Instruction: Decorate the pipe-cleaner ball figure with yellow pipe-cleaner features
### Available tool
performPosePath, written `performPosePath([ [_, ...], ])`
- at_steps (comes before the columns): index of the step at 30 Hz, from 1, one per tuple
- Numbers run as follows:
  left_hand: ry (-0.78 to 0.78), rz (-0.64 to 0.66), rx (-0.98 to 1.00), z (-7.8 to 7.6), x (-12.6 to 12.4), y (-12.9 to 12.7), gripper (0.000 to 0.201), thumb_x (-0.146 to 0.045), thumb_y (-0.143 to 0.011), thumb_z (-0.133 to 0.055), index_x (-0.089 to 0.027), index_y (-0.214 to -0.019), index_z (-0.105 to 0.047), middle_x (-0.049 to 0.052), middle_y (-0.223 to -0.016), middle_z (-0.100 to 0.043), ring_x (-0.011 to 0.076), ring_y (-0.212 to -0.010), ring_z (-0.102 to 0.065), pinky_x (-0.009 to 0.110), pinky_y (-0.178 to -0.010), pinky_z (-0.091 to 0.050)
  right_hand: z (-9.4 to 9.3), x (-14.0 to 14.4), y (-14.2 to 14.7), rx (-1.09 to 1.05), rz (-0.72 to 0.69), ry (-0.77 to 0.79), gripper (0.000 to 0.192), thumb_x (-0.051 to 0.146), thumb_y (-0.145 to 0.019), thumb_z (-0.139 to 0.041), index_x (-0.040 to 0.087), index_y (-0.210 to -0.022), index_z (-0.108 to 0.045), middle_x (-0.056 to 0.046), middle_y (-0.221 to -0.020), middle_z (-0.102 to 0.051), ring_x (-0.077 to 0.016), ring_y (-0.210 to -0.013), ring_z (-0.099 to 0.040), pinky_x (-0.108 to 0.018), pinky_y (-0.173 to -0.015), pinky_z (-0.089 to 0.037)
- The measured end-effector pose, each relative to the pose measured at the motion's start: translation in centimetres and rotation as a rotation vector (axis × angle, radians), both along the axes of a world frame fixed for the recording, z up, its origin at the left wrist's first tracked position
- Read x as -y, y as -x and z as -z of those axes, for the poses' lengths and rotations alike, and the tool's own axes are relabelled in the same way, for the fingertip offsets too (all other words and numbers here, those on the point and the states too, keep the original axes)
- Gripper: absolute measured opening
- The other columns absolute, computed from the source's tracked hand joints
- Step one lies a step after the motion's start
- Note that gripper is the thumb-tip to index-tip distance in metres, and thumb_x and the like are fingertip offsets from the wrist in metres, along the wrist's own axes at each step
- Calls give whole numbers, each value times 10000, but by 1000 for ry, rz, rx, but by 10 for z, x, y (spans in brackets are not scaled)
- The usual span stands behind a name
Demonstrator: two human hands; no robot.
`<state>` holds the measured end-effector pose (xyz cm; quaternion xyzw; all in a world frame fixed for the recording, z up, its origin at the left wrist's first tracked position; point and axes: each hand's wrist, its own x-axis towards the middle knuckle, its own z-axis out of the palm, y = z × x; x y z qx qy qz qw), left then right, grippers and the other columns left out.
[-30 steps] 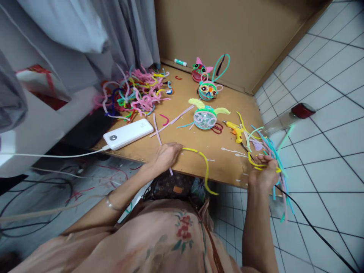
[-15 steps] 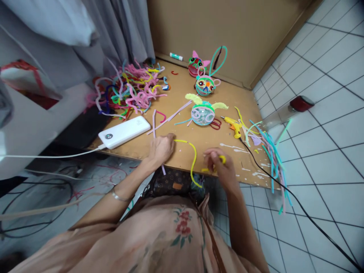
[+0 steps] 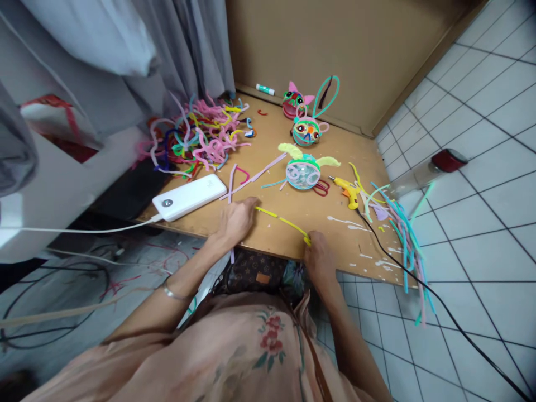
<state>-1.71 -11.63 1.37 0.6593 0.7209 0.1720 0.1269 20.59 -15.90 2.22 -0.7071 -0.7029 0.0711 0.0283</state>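
A yellow pipe cleaner [image 3: 281,219] lies stretched across the front of a brown board [image 3: 293,206]. My left hand [image 3: 238,219] pinches its left end on the board. My right hand [image 3: 319,258] grips its right end at the board's front edge. A lilac pipe cleaner [image 3: 231,192] runs under my left hand and pokes out over the edge.
A tangled heap of coloured pipe cleaners [image 3: 196,137] sits at the back left, a white power bank [image 3: 188,196] beside it. Three decorated balls [image 3: 303,173] stand mid-board, a yellow glue gun [image 3: 347,190] and loose pipe cleaners [image 3: 402,229] at the right edge. Tiled floor lies to the right.
My right hand left the bundle of pipe cleaners at the right edge, came across to the yellow pipe cleaner's free end and pulled it straight. My left hand stayed put.
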Motion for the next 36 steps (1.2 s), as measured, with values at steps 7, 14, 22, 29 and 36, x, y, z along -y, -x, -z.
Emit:
performPosePath([
  [7, -106, 24, 92, 7, -7, 5, 394, -237, -966, -391, -219, -1221, -691, 93, -1147, -746, 257, -973, -717, 324, -824, -510, -4, -8, -69, -250, -165, -303, 333, 351, -923, -455, 227, -963, -762, -80, -936, -787, -245, -812, -719, -311, -675, -495],
  [14, -144, 47, 129, 4, -9, -5, 358, -285, -977, -420, -212, -1168, -714, 93, -1047, -771, 256, -901, -730, 320, -782, -517, -6, -22, -123, -226, -219, -496, 425, 454, -951, -420, 218, -900, -770, -89, -918, -781, -249, -821, -715, -340, -683, -524],
  [22, -235, 306, 236, 22, -6, -18, 349, -109, -910, -398, -166, -1079, -698, 108, -1009, -705, 195, -943, -661, 304, -858, -508, 16, -27, -124, 51, -303, -495, 351, 157, -887, -455, 227, -1090, -733, -76, -996, -690, -185, -773, -615, -296, -650, -434],
  [29, -193, 289, 183, 21, 1, -32, 267, -222, -945, -432, -183, -1042, -678, 89, -973, -608, 192, -893, -587, 315, -803, -486, 26, -36, -114, 121, -305, -482, 406, 93, -850, -462, 233, -1156, -688, -76, -1054, -664, -168, -750, -578, -298, -644, -410],
  [36, -212, 285, 139, 17, 6, -29, 229, -217, -938, -469, -184, -1042, -672, 99, -1011, -594, 215, -954, -575, 345, -846, -484, 13, -27, -119, 47, -34, -578, 393, 218, -898, -412, 177, -1219, -637, -124, -1052, -654, -240, -853, -606, -329, -672, -427],
])
